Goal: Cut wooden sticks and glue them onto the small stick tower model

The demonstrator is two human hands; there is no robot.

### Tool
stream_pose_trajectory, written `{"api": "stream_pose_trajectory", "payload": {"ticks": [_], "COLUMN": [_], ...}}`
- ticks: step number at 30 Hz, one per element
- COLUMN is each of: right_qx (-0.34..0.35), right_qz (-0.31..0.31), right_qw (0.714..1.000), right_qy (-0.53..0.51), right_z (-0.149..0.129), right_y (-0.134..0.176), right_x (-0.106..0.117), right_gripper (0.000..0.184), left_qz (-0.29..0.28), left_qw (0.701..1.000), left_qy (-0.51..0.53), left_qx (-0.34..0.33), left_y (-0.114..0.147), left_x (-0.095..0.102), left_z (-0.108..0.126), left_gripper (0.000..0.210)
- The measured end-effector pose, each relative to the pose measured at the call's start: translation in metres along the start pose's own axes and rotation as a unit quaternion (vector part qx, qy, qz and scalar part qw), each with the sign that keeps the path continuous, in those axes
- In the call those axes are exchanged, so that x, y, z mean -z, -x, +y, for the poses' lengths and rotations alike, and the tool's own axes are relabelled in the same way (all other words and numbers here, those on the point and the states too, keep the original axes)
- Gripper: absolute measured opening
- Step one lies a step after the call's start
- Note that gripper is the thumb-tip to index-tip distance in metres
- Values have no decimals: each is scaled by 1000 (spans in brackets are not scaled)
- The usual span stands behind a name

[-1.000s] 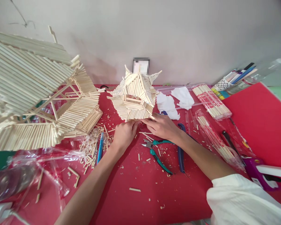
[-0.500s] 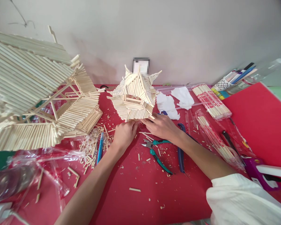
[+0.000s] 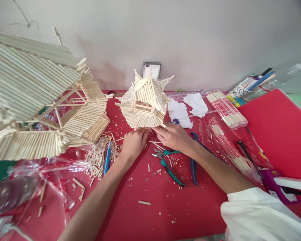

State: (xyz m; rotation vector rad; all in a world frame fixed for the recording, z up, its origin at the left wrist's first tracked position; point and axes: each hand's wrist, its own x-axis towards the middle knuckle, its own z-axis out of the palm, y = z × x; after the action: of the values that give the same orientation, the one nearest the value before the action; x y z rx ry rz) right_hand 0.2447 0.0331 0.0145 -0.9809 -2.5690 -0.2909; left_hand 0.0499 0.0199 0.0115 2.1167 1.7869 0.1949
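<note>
A small pavilion model (image 3: 147, 103) built of pale wooden sticks stands upright before me, its upper roof corners turned up. At its front lower edge, my left hand (image 3: 133, 144) is closed with curled fingers, the fingertips hidden under the model. My right hand (image 3: 175, 135) grips the same edge a little to the right, its fingers reaching beneath the overhang. What the fingertips press on below is out of sight. Green-handled cutting pliers (image 3: 169, 167) lie with jaws open just below the right hand, beside dark blue-handled pliers (image 3: 193, 167).
A larger stick building (image 3: 35, 83) fills the left side. Cut stick pieces (image 3: 96, 164) and a blue pen (image 3: 107, 157) lie left of my hands. Packed sticks (image 3: 227, 108), white tissues (image 3: 179, 112), a pen cup (image 3: 238, 89) and a red board (image 3: 278, 130) sit at right.
The right hand has shifted very slightly at the pavilion's edge. The left hand and pavilion look nearly unchanged, and the whole view has moved a touch.
</note>
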Motion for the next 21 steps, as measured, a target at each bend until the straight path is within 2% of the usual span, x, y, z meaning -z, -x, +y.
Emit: {"api": "stream_pose_trajectory", "payload": {"ticks": [8, 21], "right_qx": [-11, 1], "right_qz": [-26, 17], "right_qw": [1000, 1000], "right_qy": [-4, -12], "right_z": [0, 0], "right_y": [0, 0], "right_x": [-2, 0], "right_gripper": [32, 30], "left_qz": [8, 20], "left_qw": [1000, 1000], "left_qy": [4, 9], "left_qx": [-6, -15], "left_y": [-1, 0], "left_x": [-3, -4], "left_z": [-2, -3], "left_gripper": [40, 40]}}
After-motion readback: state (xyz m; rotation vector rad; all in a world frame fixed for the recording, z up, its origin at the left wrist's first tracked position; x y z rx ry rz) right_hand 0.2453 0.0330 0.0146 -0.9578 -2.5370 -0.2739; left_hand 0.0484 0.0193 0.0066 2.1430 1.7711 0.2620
